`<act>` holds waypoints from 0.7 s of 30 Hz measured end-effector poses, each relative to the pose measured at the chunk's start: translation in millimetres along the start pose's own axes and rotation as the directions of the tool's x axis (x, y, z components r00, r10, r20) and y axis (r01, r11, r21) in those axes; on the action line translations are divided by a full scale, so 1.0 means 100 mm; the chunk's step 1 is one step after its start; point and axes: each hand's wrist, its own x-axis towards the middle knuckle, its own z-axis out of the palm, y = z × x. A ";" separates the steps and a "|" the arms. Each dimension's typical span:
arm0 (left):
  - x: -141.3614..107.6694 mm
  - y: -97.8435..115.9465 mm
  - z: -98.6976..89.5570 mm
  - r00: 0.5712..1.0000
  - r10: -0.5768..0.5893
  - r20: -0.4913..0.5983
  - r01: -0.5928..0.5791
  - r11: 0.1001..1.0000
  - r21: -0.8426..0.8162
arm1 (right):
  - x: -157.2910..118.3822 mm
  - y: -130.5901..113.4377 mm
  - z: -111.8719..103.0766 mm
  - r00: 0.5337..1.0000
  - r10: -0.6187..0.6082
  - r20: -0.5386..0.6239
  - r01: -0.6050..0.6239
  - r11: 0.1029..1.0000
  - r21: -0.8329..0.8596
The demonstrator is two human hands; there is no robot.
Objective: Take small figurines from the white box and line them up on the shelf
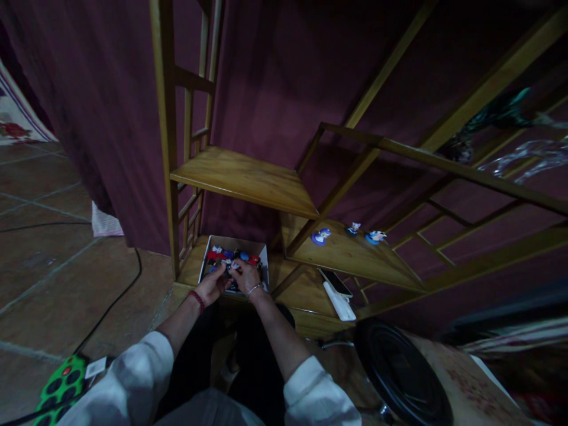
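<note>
A white box (265, 266) holding several small colourful figurines (216, 253) stands on the low left shelf. Over its front part, my left hand (213, 285) and my right hand (247, 276) are close together, with fingers closed around a small whitish figurine (234, 265). Which hand bears it is hard to tell, as it is small and dim. On the middle shelf to the right stand a purple figurine (320, 236), a dark-based one (353, 229) and a blue-based one (375, 237).
The wooden shelf unit (248, 177) has a bare-topped board above the box. A phone (336, 283) and a white object (339, 302) lie on the lower shelf. A round black seat (402, 373) is at right, a green power strip (62, 384) at lower left.
</note>
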 end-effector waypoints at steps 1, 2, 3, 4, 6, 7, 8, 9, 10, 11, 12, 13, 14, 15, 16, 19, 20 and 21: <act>0.01 0.00 0.00 1.000 0.000 0.001 0.000 1.000 0.001 | -0.01 0.00 0.00 1.000 0.000 -0.001 0.000 1.000 0.002; 0.01 -0.01 -0.01 1.000 0.000 0.002 0.000 1.000 0.005 | -0.01 0.01 0.00 1.000 0.002 -0.001 -0.002 1.000 0.005; 0.01 -0.01 -0.01 1.000 0.000 0.005 0.000 1.000 0.011 | -0.02 0.02 0.00 1.000 0.005 -0.002 -0.005 1.000 0.008; 0.01 -0.02 -0.01 1.000 0.002 0.009 -0.002 1.000 0.019 | -0.03 0.02 0.00 1.000 0.006 -0.002 -0.006 1.000 0.011; 0.01 -0.02 -0.01 1.000 0.005 0.011 -0.006 0.999 0.037 | -0.04 0.04 0.01 1.000 0.008 -0.007 -0.008 1.000 0.021; 0.01 -0.03 -0.01 1.000 0.006 0.007 -0.006 0.999 0.045 | -0.05 0.04 0.01 1.000 0.011 -0.011 -0.011 1.000 0.025; 0.01 -0.03 0.00 1.000 0.008 0.003 -0.008 0.999 0.052 | -0.05 0.05 0.01 1.000 0.013 -0.013 -0.013 0.999 0.031; 0.00 -0.03 0.00 1.000 0.009 -0.002 -0.009 0.998 0.059 | -0.06 0.05 0.01 1.000 0.017 -0.016 -0.017 0.999 0.037; 0.00 -0.04 0.00 1.000 0.009 -0.007 -0.009 0.998 0.067 | -0.07 0.05 0.01 1.000 0.022 -0.018 -0.021 0.999 0.043; 0.00 -0.04 0.01 1.000 0.010 -0.010 -0.009 0.997 0.075 | -0.07 0.05 0.01 0.999 0.027 -0.021 -0.026 0.998 0.048; 0.00 -0.04 0.01 1.000 0.010 -0.009 -0.010 0.997 0.081 | -0.08 0.05 0.01 0.999 0.030 -0.022 -0.029 0.998 0.052; -0.01 -0.04 0.01 1.000 0.011 -0.005 -0.011 0.996 0.085 | -0.08 0.05 0.00 0.999 0.032 -0.021 -0.031 0.998 0.052; -0.01 -0.03 0.01 1.000 0.010 0.000 -0.010 0.996 0.089 | -0.09 0.04 0.00 0.999 0.036 -0.019 -0.035 0.998 0.050; -0.01 -0.03 0.01 1.000 0.008 0.004 -0.009 0.996 0.091 | -0.09 0.04 0.00 0.999 0.038 -0.016 -0.037 0.998 0.045; -0.02 -0.03 0.01 1.000 0.008 0.006 -0.008 0.996 0.093 | -0.09 0.04 0.00 0.999 0.039 -0.013 -0.038 0.998 0.040; -0.04 -0.02 0.00 1.000 0.012 -0.001 -0.012 0.995 0.096 | -0.09 0.03 0.01 0.999 0.037 -0.012 -0.036 0.999 0.031; -0.05 -0.02 0.00 1.000 0.017 -0.002 -0.017 0.996 0.092 | -0.09 0.02 0.01 0.999 0.030 -0.011 -0.029 0.999 0.030; -0.06 -0.03 0.00 1.000 0.025 -0.002 -0.025 0.996 0.084 | -0.08 0.01 0.01 1.000 0.023 -0.009 -0.022 0.999 0.027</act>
